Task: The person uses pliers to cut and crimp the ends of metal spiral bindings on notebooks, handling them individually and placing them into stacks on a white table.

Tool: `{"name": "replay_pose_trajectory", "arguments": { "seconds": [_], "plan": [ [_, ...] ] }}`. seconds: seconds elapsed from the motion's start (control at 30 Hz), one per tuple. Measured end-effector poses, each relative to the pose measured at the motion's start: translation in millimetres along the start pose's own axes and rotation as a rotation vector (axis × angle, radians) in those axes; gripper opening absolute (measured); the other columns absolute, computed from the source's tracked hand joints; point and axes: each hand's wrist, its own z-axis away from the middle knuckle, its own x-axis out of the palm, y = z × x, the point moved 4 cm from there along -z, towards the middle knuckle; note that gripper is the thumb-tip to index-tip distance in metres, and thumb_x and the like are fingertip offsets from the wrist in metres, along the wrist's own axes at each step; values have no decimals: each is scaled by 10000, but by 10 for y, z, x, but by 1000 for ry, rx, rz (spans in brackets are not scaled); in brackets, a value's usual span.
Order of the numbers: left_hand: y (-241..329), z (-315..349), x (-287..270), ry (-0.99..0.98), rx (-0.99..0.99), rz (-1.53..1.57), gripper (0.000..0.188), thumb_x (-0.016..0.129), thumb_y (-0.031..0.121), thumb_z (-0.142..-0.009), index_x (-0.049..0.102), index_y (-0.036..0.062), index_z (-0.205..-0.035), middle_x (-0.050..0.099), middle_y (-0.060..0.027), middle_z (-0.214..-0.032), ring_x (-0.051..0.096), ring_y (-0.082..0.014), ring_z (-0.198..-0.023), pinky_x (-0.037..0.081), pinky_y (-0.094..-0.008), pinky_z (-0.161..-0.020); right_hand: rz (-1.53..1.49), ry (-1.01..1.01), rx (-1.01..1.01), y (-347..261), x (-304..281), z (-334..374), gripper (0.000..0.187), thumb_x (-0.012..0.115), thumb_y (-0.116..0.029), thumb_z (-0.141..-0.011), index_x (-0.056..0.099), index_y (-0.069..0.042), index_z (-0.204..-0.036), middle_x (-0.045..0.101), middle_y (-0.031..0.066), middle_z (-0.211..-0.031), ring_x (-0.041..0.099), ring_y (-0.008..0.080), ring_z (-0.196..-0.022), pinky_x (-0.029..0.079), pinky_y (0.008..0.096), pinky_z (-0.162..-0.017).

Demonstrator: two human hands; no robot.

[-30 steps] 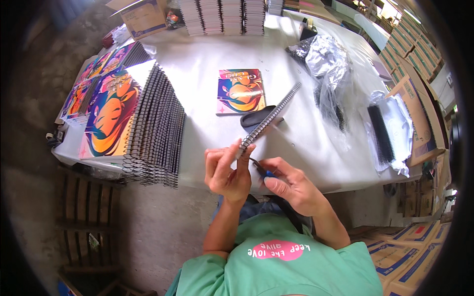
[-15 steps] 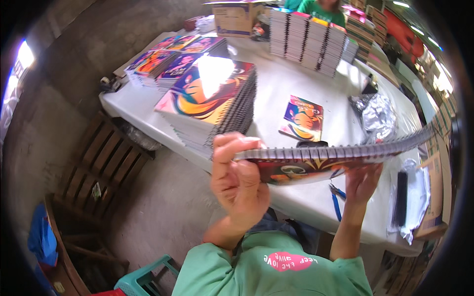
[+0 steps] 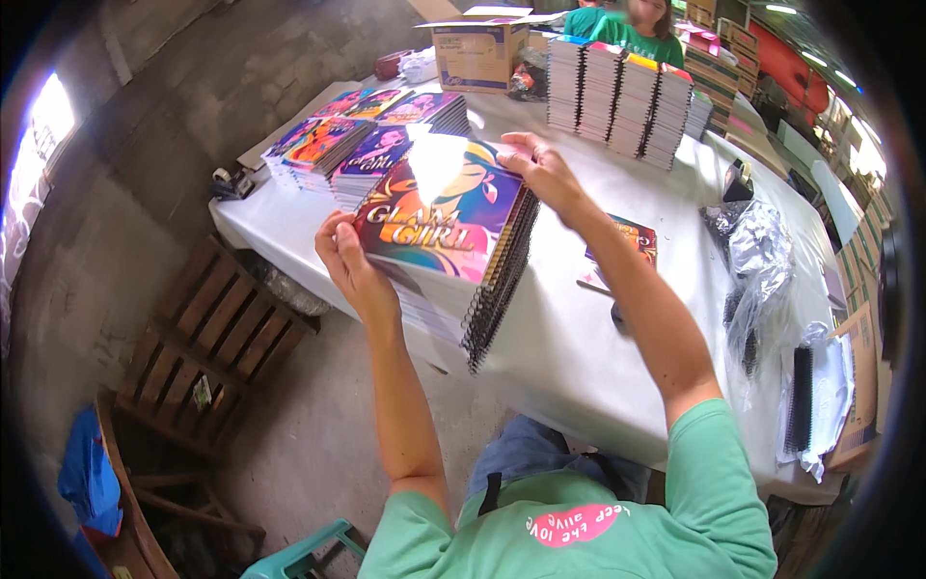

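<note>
A spiral notebook with a colourful illustrated cover lies on top of a tall stack of notebooks whose black coils face right. At its left edge my left hand is closed, thumb on the cover. My right hand grips the far right corner, its fingers curled at the edge. Glare whitens part of the cover. Partly behind my right forearm, a single small booklet with a similar cover lies on the white-covered table.
Several more notebook stacks stand at the back left. Tall rows of coil-bound books and a cardboard box occupy the far side, with a person in green beyond. Clear plastic and black coils lie at right.
The notebook, held up edge-on near me before, now lies cover up on the stack. Both hands have moved forward and left with it, the right hand shifting to its far corner.
</note>
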Motion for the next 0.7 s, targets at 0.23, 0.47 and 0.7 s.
{"name": "replay_pose_trajectory", "arguments": {
  "seconds": [0.23,0.47,0.7],
  "plan": [
    [-69,30,123,-71,-64,80,511,285,475,-977,486,11,-1054,541,-130,-1067,506,-179,-1027,398,-346,-927,-84,36,-88,114,64,39,406,581,-229,-829,543,-16,-1173,576,186,-1129,565,218,-1036,426,315,-898],
    [1077,680,-79,133,541,164,462,390,402,-955,412,9,-1198,488,-189,-1196,406,-323,-1209,273,-470,-1052,241,411,252,1032,-1555,497,710,677,-282,-776,354,-16,-1350,455,230,-1300,477,312,-1185,399,355,-969],
    [-1049,2168,1865,-881,-248,-579,885,553,484,-855,173,-141,-1352,278,-335,-1370,248,-442,-1302,232,-458,-1074,451,205,762,1973,-1902,1185,991,678,-340,-750,56,52,-1414,434,317,-1285,460,368,-1201,369,365,-1006]
  ]
}}
